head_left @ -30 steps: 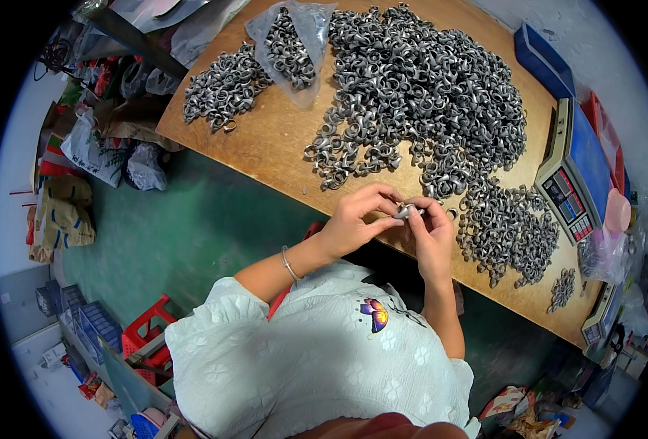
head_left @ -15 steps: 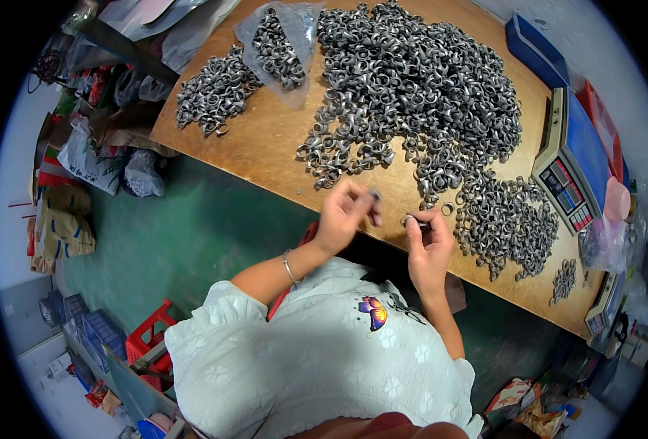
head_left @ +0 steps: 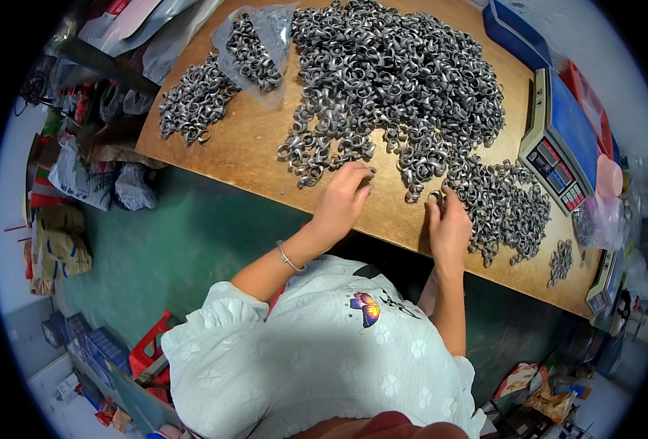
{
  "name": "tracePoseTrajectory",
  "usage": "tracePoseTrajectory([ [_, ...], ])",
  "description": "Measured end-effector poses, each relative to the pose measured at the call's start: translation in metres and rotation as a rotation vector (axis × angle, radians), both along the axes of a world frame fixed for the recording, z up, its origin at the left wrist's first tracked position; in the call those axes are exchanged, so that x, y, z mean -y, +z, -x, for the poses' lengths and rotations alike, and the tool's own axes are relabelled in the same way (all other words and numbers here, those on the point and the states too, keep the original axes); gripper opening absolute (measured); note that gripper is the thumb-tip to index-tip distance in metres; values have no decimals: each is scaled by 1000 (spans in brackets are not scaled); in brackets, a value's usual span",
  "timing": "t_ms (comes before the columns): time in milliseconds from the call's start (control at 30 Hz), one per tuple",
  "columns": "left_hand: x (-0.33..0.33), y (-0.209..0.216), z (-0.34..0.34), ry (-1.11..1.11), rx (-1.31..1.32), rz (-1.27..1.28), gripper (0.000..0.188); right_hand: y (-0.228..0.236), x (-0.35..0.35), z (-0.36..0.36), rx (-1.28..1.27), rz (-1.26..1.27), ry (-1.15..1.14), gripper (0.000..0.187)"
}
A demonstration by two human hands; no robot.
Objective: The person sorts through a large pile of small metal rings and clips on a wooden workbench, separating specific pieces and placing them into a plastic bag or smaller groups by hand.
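Observation:
Grey metal rings lie in a large heap [head_left: 404,73] on the wooden table, with looser rings [head_left: 327,139] spreading toward me. My left hand [head_left: 342,199] is over the near table edge, just short of those loose rings, its fingertips closed on a small grey ring [head_left: 371,170]. To its right, my right hand [head_left: 452,223] is beside the smaller right-hand pile of rings [head_left: 510,208]. A ring [head_left: 434,196] shows between its thumb and forefinger. Fingers partly hide both rings.
A clear plastic bag [head_left: 271,91] with rings lies by a small ring pile [head_left: 192,102] at the left. On the right are a digital scale [head_left: 554,172], a blue tray [head_left: 515,35], a red tray [head_left: 586,102] and a tiny ring pile [head_left: 560,263].
My hands have moved apart and forward over the table. The right one has gone right, toward the smaller pile, and its ring has moved with it. The whole view has shifted slightly.

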State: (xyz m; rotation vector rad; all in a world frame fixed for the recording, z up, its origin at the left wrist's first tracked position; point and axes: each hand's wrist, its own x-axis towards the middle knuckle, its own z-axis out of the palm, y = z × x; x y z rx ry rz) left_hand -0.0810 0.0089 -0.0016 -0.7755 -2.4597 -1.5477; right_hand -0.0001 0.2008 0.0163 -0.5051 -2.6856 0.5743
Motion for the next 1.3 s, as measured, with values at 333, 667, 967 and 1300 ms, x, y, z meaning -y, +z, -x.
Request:
tracePoseTrajectory([
  [333, 4, 14, -13, -83, 173, -21, 20, -8, -14, 1, -110, 449, 71, 18],
  [667, -10, 17, -14, -7, -48, 60, 21, 27, -182, -99, -854, 1693, -246, 21],
  [967, -21, -7, -21, -67, -49, 212, 30, -50, -326, -131, -343, -286, -653, 23],
  [1300, -42, 14, -6, -173, -216, 405, 71, -44, -306, -112, -119, -577, -672, 22],
])
